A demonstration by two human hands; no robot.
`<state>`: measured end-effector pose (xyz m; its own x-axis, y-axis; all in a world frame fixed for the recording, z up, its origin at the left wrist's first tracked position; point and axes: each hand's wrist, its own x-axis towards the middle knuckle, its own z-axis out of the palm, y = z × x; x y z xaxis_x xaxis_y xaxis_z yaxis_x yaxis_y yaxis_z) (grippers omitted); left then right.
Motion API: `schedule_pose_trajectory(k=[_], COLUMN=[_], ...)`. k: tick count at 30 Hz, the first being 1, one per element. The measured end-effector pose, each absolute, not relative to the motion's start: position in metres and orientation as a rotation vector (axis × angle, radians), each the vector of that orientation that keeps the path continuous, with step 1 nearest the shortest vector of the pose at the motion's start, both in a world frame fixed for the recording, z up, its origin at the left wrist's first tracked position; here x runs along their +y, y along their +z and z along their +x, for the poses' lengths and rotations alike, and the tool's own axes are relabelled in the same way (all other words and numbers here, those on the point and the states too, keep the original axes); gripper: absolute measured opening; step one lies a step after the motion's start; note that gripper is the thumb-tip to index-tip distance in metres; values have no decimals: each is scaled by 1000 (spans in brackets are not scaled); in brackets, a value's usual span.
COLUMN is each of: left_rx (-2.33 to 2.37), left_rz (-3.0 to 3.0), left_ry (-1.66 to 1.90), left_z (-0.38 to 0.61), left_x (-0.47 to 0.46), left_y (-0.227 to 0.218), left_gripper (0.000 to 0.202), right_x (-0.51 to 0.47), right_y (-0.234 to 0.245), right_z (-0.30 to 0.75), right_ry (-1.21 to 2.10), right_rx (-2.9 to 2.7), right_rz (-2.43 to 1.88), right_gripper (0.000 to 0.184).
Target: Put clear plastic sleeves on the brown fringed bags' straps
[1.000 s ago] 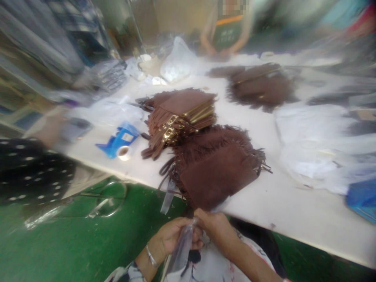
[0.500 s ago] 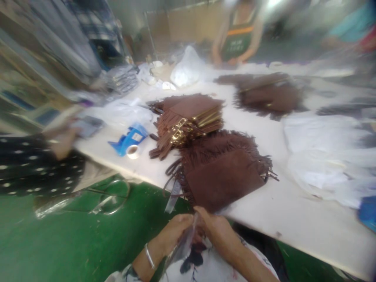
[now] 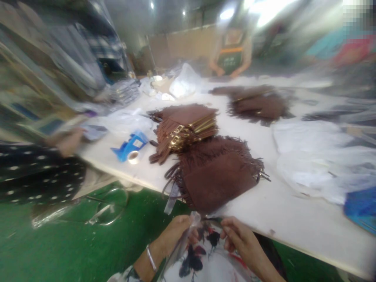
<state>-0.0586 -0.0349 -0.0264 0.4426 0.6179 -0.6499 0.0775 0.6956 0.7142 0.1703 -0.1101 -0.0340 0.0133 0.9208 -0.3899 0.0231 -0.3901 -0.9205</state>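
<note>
My left hand (image 3: 175,234) is closed on a clear plastic bag (image 3: 179,246) that hangs down over my lap. My right hand (image 3: 238,237) sits a little to the right of it, fingers curled in a pinch near the bag's top edge; what it grips is too small to make out. Both hands are just below the front edge of a white table (image 3: 282,219). Right above them lies a pile of brown fringed suede bags (image 3: 219,178). Behind it stands a second stack of brown bags with gold hardware (image 3: 185,125).
A blue tape dispenser (image 3: 131,145) lies left of the stacks. A third brown pile (image 3: 258,105) is at the far side, white plastic sheets (image 3: 317,156) at right. A person in a dotted sleeve (image 3: 35,176) works at left; another person (image 3: 233,55) stands at the far end. The floor (image 3: 58,250) is green.
My right hand has moved right, away from the left hand, so the two now sit apart. The camera view has tilted upward slightly.
</note>
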Motion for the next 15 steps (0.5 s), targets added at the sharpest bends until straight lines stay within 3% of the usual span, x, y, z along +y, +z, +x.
schedule_pose_trajectory(k=[8, 15], left_rx=[1225, 1165], left_rz=[944, 825], left_ry=[366, 466], left_z=[-58, -26], left_x=[-38, -31], left_y=[-49, -28], left_gripper=[62, 62], right_x=[-117, -102], right_y=[-53, -49], right_z=[166, 163], right_ry=[1535, 1539], right_rx=[-695, -544], right_rz=[-1539, -1464], right_gripper=[38, 52])
